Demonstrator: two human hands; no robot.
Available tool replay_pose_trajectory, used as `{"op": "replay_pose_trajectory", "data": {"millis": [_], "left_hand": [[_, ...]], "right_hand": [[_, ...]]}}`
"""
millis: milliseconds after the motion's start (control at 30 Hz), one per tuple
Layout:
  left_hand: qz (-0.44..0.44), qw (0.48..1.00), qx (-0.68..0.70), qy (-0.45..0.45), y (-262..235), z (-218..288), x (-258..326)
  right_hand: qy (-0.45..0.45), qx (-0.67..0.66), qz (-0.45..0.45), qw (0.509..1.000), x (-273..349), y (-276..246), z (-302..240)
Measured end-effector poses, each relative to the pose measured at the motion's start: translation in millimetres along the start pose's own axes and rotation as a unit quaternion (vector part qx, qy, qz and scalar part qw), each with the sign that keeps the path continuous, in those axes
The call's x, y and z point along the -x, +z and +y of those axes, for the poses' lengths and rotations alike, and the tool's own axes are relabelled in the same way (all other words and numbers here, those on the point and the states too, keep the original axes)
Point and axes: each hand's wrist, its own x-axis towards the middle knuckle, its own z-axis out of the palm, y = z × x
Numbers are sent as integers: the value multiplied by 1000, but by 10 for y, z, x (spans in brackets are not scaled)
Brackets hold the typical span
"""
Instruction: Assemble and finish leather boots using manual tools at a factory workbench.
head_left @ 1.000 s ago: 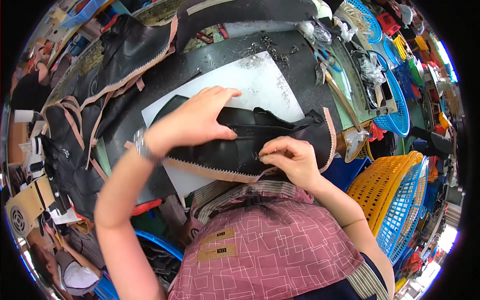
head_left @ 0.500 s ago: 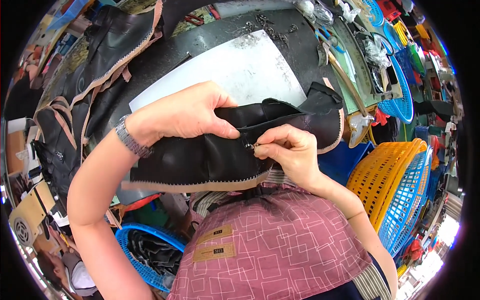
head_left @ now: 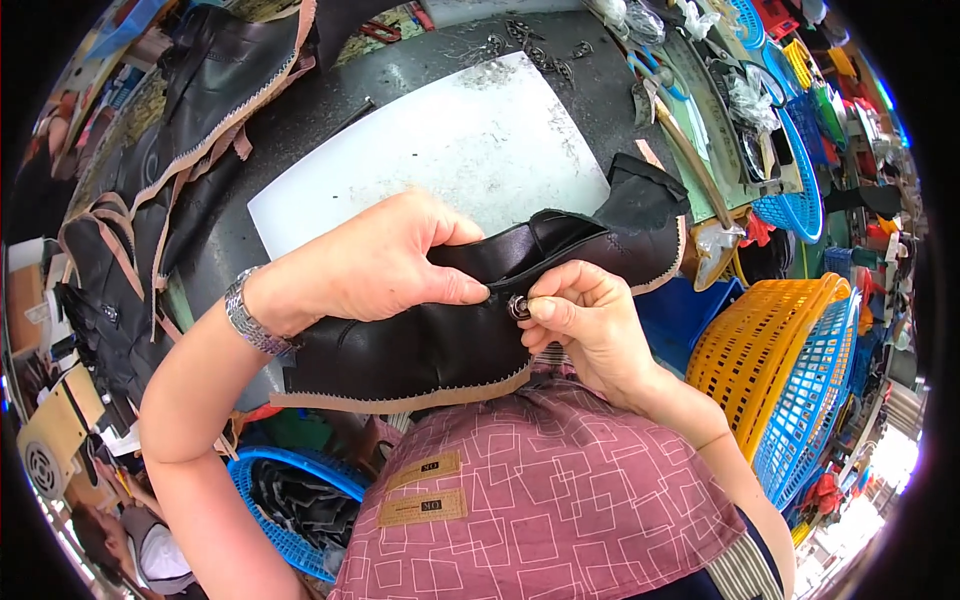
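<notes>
A black leather boot upper (head_left: 420, 345) with a tan pinked edge is held up close in front of my chest. My left hand (head_left: 375, 265) grips its top edge, thumb pressed on the leather beside a slit. My right hand (head_left: 590, 315) pinches a small round metal snap button (head_left: 519, 306) at that slit between thumb and fingers. The far end of the upper (head_left: 640, 215) hangs over the table's edge. A metal watch (head_left: 250, 318) is on my left wrist.
A white cutting board (head_left: 470, 140) lies on the dark worktable (head_left: 320, 110). More black leather pieces (head_left: 200, 90) are piled at left. Scissors and a hammer (head_left: 670, 115) lie at right. Blue (head_left: 800, 200) and yellow baskets (head_left: 770, 350) stand right; a blue basket (head_left: 290, 500) is below.
The leather upper was lifted off the white board and brought toward my chest. My left hand went from pressing it flat to gripping its edge; my right hand stays at the snap.
</notes>
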Motion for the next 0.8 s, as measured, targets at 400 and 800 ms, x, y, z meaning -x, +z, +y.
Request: {"op": "replay_pose_trajectory", "data": {"millis": [400, 800], "left_hand": [[39, 998, 42, -34, 140, -21, -2], [104, 993, -47, 33, 335, -70, 67]], "right_hand": [[10, 39, 29, 999, 52, 18, -23], [-103, 200, 55, 973, 85, 46, 25]]}}
